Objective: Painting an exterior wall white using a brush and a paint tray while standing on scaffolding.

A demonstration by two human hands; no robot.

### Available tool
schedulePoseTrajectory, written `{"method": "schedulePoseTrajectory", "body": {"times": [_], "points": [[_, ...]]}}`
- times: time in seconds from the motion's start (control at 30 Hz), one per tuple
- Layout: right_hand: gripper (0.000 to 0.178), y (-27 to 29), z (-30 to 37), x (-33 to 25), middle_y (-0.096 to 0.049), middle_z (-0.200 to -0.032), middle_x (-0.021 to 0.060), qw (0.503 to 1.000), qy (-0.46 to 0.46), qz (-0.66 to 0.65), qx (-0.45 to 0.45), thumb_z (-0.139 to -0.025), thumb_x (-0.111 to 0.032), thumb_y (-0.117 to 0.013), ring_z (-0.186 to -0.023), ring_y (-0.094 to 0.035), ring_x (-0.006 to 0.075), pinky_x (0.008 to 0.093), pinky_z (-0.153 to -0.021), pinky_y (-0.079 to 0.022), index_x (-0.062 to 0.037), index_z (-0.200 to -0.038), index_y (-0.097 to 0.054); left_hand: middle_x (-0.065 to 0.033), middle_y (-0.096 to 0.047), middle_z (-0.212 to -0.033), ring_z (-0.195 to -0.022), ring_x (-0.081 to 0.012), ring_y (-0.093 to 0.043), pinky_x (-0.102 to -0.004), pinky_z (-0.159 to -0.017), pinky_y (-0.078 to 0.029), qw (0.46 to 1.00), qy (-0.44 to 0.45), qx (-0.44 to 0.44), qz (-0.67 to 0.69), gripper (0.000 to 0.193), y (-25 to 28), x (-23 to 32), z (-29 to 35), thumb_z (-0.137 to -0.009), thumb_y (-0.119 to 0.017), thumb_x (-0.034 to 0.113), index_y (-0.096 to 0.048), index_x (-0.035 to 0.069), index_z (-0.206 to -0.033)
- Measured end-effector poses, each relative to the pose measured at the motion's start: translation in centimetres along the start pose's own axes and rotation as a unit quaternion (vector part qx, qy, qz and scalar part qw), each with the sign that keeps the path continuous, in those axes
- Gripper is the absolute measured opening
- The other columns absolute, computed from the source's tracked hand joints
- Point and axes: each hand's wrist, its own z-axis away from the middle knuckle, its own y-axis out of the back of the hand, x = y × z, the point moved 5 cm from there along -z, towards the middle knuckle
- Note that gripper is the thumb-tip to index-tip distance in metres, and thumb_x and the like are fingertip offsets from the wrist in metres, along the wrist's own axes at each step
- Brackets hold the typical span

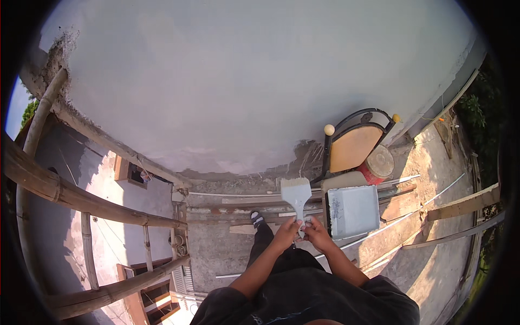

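Note:
A wide, pale paintbrush [296, 197] is upright in front of me, its broad head toward the wall. My left hand [287, 234] is closed around its handle from the left. My right hand [316, 234] grips the handle's lower end from the other side, fingers bent in. Just right of the brush lies a square paint tray [352, 188], smeared with light grey-blue paint, apparently on the seat of a chair [356, 147] with a tan back and black metal frame. Ahead stands a broad wall [244, 92] coated in pale grey, with a darker bare strip along its foot.
A red bucket [374, 172] with a crusted top stands beside the chair. Pipes and planks [244, 208] lie along the wall's foot. Bamboo railings [97, 200] cross the left side, above a lower building. At right, wooden rails [463, 203] edge the sunlit concrete floor [428, 265].

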Motion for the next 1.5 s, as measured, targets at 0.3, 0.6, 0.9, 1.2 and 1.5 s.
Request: {"method": "schedulePoseTrajectory", "body": {"times": [0.3,0.6,0.9,1.2,1.5], "points": [[0.014,18.1,5.8,1.6,-0.052,-0.066,0.0064,0.904,0.039,0.075,0.419,-0.085,-0.015,-0.046,-0.052,-0.048,0.0183,0.0313,-0.048,-0.041,-0.0089,-0.097,-0.050,-0.0053,-0.054,-0.119,-0.112,-0.0185,-0.054,-0.0366,-0.086,-0.045,0.990,0.137,-0.032,-0.028,0.036,-0.1,-7.3,-0.3,-0.098,-0.047,0.036,-0.048,0.008,-0.121],[0.022,27.5,3.5,-2.6,-0.064,-0.073,0.0207,0.677,-0.110,0.601,0.410,-0.080,-0.028,-0.061,-0.074,-0.064,0.0401,0.0503,-0.066,-0.051,-0.0087,-0.091,-0.056,-0.0073,-0.056,-0.125,-0.110,-0.0188,-0.054,-0.0380,-0.086,-0.044,0.957,0.253,-0.077,-0.117,0.042,1.8,-15.0,-4.7,-0.095,-0.050,0.034,-0.045,0.006,-0.127],[0.021,29.9,-8.6,-4.0,-0.066,-0.074,0.0130,0.622,-0.070,0.735,0.261,-0.081,-0.033,-0.062,-0.073,-0.065,0.0339,0.0456,-0.064,-0.051,-0.0136,-0.089,-0.060,-0.0156,-0.053,-0.126,-0.103,-0.0214,-0.058,-0.0332,-0.085,-0.046,0.960,0.170,-0.060,-0.217,0.066,-5.6,-24.0,-13.6,-0.090,-0.060,0.030,-0.029,0.002,-0.140],[0.021,33.0,-9.2,-2.2,-0.066,-0.075,0.0129,0.643,-0.079,0.722,0.245,-0.082,-0.032,-0.063,-0.076,-0.065,0.0318,0.0450,-0.066,-0.051,-0.0133,-0.090,-0.060,-0.0284,-0.043,-0.133,-0.119,-0.0355,-0.050,-0.0396,-0.095,-0.046,0.979,0.106,-0.018,-0.175,0.067,-12.5,-24.0,-16.6,-0.087,-0.062,0.015,-0.027,-0.004,-0.140],[0.023,34.7,-11.3,-2.0,-0.066,-0.077,0.0122,0.659,-0.038,0.725,0.197,-0.078,-0.034,-0.067,-0.079,-0.065,0.0306,0.0429,-0.070,-0.051,-0.0145,-0.090,-0.063,-0.0252,-0.050,-0.126,-0.114,-0.0336,-0.054,-0.0368,-0.089,-0.050,0.969,0.024,-0.024,-0.246,0.062,-13.2,-23.8,-17.0,-0.086,-0.056,0.005,-0.028,0.000,-0.142]]}}
